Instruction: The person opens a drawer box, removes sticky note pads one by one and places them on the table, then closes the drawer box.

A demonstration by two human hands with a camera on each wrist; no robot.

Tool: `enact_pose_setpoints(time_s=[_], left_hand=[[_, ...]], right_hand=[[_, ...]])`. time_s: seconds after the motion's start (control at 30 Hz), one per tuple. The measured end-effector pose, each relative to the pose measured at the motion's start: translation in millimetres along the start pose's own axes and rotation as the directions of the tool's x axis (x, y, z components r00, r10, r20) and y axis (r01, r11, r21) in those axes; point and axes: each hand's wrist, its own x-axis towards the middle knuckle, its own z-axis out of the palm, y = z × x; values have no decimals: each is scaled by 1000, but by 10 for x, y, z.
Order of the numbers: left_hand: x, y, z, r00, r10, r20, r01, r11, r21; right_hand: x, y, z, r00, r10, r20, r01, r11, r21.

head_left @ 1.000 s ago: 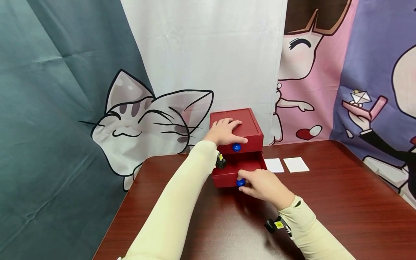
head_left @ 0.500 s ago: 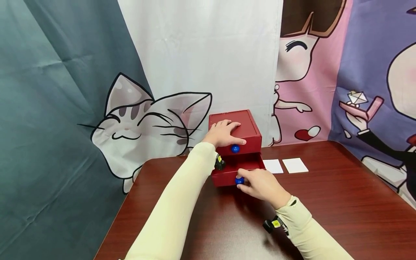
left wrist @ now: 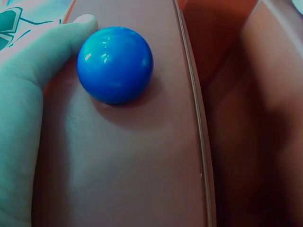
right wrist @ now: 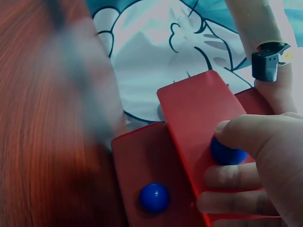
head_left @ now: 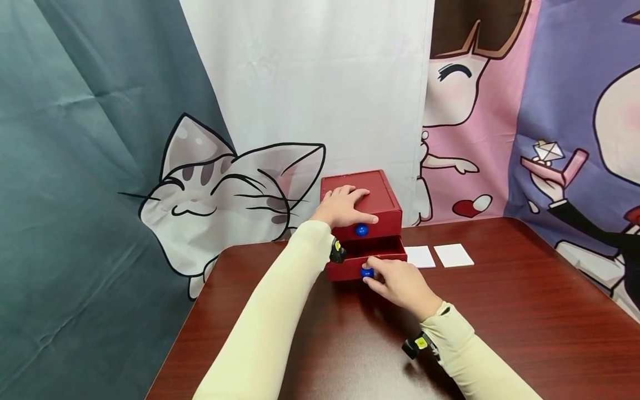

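Note:
A red drawer cabinet (head_left: pixel 384 194) stands at the back of the table. My left hand (head_left: pixel 342 207) rests on its top, the thumb lying along the front edge above the upper drawer's blue knob (left wrist: pixel 115 65). Below it, a red drawer (head_left: pixel 345 269) is partly pulled out, and the visible part of its inside looks bare. With thumb and fingers, my right hand (head_left: pixel 404 284) pinches this drawer's blue knob (right wrist: pixel 227 150). In the right wrist view, a lower drawer front (right wrist: pixel 154 161) with its own blue knob (right wrist: pixel 154 198) sits further in; the head view hides it.
Two white square cards (head_left: pixel 454 255) lie flat on the brown table (head_left: pixel 525 300), right of the cabinet. A printed cloth (head_left: pixel 310 72) hangs behind the table. Black cameras (head_left: pixel 413 346) are strapped to both wrists.
The pulled-out drawer has slid part of the way into the cabinet, and my right hand has moved inward with its knob. My left hand stays on the cabinet top.

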Motion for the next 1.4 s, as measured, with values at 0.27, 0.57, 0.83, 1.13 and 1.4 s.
enact_pose_setpoints(time_s=[0.27,0.57,0.83,1.13,1.4], left_hand=[[1,22,-19,1000,7,-2,-7,1000,6],[5,24,-26,1000,1,1,-1,1000,6],[15,14,-26,1000,6,2,-6,1000,-1],[-3,1,-7,1000,3,5,-3,1000,8],[-7,7,-17,1000,3,8,-3,1000,6]], right_hand=[[-3,56,76,999,23,-39,-22,1000,13],[-10,93,122,995,88,-36,-86,995,56],[-16,103,165,992,124,-26,-122,991,57],[-11,96,200,987,157,31,-159,983,90],[14,132,261,978,193,76,-200,975,100]])
